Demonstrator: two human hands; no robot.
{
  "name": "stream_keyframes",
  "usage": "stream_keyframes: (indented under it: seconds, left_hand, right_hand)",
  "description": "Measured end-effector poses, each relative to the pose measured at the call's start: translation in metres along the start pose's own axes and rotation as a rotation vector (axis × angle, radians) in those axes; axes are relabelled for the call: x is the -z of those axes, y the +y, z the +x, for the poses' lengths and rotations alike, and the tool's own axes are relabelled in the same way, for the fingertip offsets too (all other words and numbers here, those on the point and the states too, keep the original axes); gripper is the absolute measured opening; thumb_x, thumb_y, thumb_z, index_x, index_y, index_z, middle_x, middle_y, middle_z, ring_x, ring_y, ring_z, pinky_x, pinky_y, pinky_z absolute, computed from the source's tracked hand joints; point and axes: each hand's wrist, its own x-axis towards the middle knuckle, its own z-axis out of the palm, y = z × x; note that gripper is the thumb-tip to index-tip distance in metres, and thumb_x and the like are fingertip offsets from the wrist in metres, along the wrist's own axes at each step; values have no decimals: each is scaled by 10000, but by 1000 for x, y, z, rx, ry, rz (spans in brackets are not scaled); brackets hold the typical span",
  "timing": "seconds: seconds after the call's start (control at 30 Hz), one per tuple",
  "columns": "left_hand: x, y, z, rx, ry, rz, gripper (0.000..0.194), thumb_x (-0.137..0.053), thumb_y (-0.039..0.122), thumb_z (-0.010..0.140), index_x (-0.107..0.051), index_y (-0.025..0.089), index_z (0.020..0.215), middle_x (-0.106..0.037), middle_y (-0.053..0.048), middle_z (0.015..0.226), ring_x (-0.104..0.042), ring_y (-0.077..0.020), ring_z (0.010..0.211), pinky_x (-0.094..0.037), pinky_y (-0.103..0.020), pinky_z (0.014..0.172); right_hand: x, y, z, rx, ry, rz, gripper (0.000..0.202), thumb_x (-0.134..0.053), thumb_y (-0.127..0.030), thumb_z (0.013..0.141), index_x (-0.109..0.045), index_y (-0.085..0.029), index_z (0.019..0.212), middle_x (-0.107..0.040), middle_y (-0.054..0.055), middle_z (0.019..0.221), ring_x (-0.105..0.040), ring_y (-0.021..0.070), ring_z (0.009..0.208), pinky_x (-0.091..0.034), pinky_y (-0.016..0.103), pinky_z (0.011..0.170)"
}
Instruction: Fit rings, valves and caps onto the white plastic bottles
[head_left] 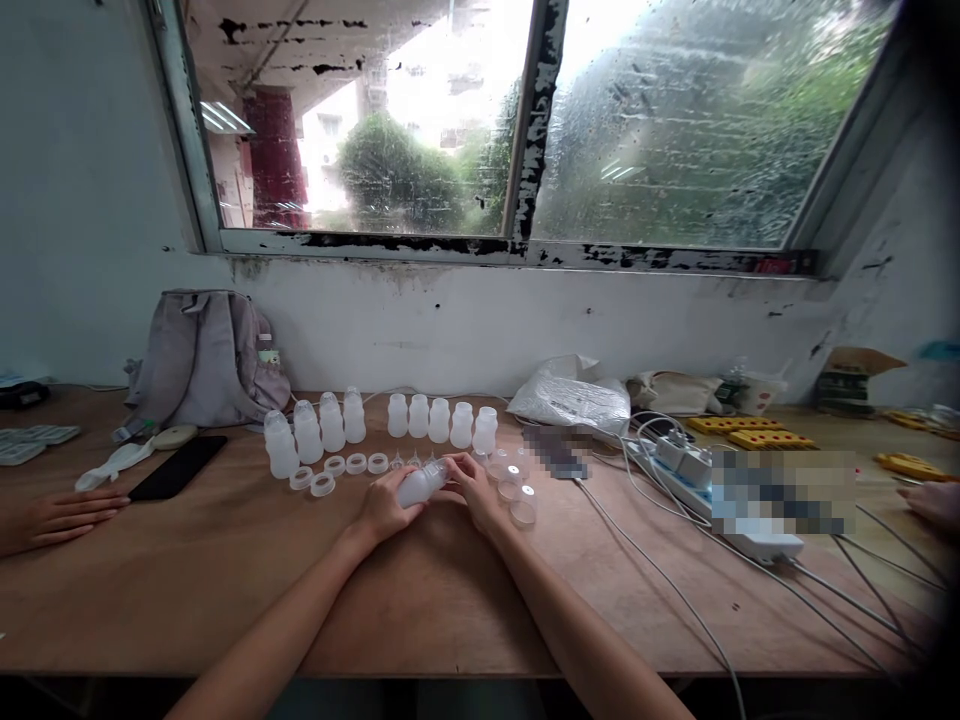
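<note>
Bottle [417, 486] lies tilted between both hands over the table [420, 610]: the left hand [388, 500] wraps its body, while the right hand [469, 484] pinches its upper end in a narrow grip. Just beyond, rings [356, 463] sit to the left, nipples [414, 462] in the middle and caps [523, 512] to the right. Behind them stand four domed bottles [307, 432] and five shorter ones [439, 420]. Farther back are a backpack [202, 350], a silvery bag [574, 398], then the window [435, 130].
</note>
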Motion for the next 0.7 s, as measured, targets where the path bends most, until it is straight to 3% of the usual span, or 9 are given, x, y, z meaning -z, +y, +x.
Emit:
stream_keyframes:
  seconds: [0.5,0.7]
  left_hand:
    - [2,2,4,120,-3,-76,432,-656,325,588,-542,213,990,-634,-25,916,-595,-191,817,-464,-288,725]
    - [-9,-5,7,137,18,-96,481,-626,422,640,-454,215,1039,-583,-49,969,-566,-200,843,-456,-330,737]
  right_hand:
    - [-17,-3,0,56,38,-2,272,-590,-431,679,-536,-189,790,-554,12,746,-534,149,714,-485,290,638]
    - [-27,-6,-2,50,-15,23,414,-538,-447,722,-465,-246,1077,-571,23,844,-551,162,767,-481,278,635]
